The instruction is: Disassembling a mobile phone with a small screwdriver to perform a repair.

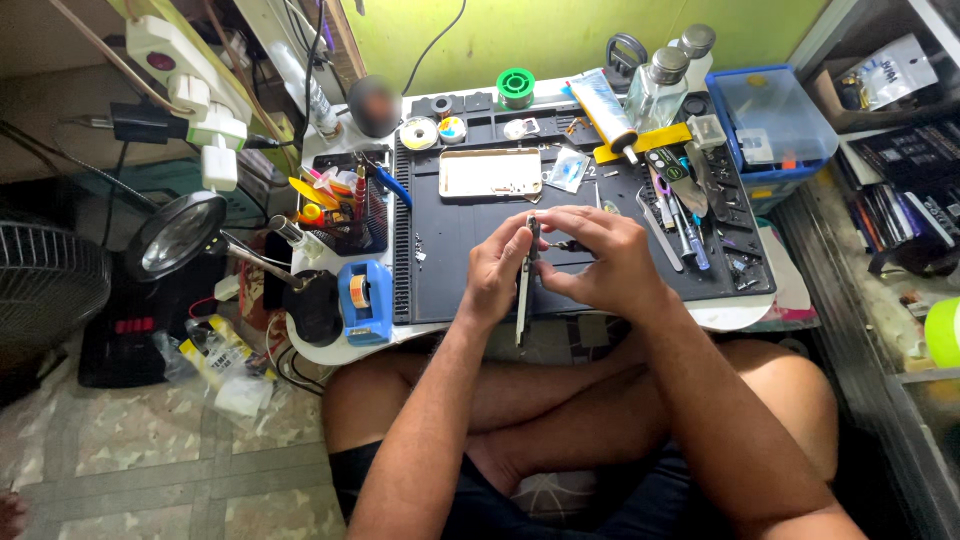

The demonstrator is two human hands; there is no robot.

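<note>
Both my hands meet over the front of a black work mat (pixel 440 250). My left hand (pixel 495 275) and my right hand (pixel 600 258) hold a thin phone (pixel 523 295) on its edge, seen as a narrow dark strip pointing toward me. My right fingers also pinch a small dark tool (pixel 568 244) against the phone's upper end; its tip is hidden by my fingers. A gold phone back cover (pixel 490 173) lies flat on the mat beyond my hands.
Tweezers and screwdrivers (pixel 675 215) lie on the mat's right. A blue tape dispenser (pixel 362 300), a magnifier lamp (pixel 180 235) and a tool holder (pixel 345 210) stand left. Two glass bottles (pixel 660 85), a blue plastic box (pixel 775 120) and a green spool (pixel 516 86) sit behind.
</note>
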